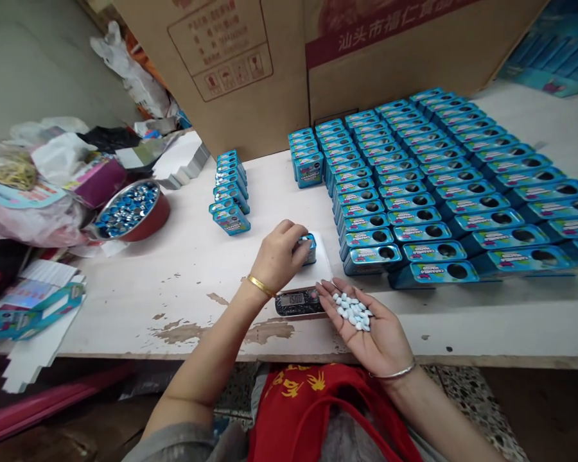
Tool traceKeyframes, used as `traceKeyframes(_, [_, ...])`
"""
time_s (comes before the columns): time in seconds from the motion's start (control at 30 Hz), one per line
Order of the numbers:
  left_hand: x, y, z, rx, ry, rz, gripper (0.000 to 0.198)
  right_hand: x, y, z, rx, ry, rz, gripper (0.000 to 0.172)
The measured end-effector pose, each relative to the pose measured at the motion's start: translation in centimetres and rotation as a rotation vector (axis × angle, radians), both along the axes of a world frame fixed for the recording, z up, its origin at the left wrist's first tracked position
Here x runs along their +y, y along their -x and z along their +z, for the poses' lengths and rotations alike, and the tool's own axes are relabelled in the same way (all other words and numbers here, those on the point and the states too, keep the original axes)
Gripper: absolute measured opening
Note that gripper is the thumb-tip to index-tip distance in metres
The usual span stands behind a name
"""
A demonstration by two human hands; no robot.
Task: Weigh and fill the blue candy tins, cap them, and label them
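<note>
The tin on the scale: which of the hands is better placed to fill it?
Probably the left hand: its fingers are at the tin, while the right hand is palm up, holding pale pieces.

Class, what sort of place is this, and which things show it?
Probably a small packing workshop: rows of shiny blue rectangular tins, a black-and-white digital scale, and a large brown cardboard carton standing behind them.

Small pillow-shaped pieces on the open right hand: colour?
Pale bluish white: the small pillow-shaped pieces on the right hand, shown best in the head view.
</note>
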State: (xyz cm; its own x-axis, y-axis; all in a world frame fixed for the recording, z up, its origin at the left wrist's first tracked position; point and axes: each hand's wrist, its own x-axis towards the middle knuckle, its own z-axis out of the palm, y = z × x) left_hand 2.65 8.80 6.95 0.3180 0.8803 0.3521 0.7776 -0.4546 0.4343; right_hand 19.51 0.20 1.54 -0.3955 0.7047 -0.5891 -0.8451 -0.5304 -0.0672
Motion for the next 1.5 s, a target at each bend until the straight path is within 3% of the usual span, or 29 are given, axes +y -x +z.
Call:
traceKeyframes(0.17, [-2.1, 0.9, 1.1, -0.113, -0.083, 0.032, 0.012, -0.3, -1.0, -0.3, -0.027, 0.047, -0.016, 0.03])
traceKeyframes(0.23, [-3.7, 0.6, 0.9, -0.162, -0.077, 0.065, 0.013, -0.7, -1.4, -0.4, -0.037, 0.053, -0.012, 0.031])
traceKeyframes(0.33, [-7.0, -1.4, -0.9, -0.109, 0.084, -0.076, 0.017, -1.6, -1.9, -0.7, -0.055, 0.069, 0.006, 0.033])
traceKeyframes(0.43, [-10.0, -4.3, -3.4, 0.096, 0.266, -0.253, 0.022, -2.6, -2.2, -1.1, -0.079, 0.107, 0.033, 0.035])
traceKeyframes(0.53, [-11.5, -6.2, -4.8, 0.2, 0.346, -0.248, 0.018, -3.3, -2.3, -1.5, -0.074, 0.13, 0.056, 0.035])
traceKeyframes(0.8, [-11.3, -6.5, -4.4, 0.112, 0.545, -0.159, 0.023, -4.1, -1.9, -1.0, -0.099, 0.266, 0.034, 0.033])
traceKeyframes(1.03, [-11.3, -6.0, -4.1, 0.111, 0.544, -0.19, 0.02, -4.1, -1.7, -0.4, -0.083, 0.204, 0.039, 0.033])
traceKeyframes(1.27, [-10.6, -5.4, -4.1, 0.07, 0.362, -0.213, 0.018, -3.3, -1.0, -0.1, -0.094, 0.103, 0.044, 0.035])
traceKeyframes(1.5, [-10.6, -5.4, -4.9, 0.05, 0.229, -0.264, 0.02, -2.8, -1.0, -0.9, -0.077, 0.136, 0.016, 0.033])
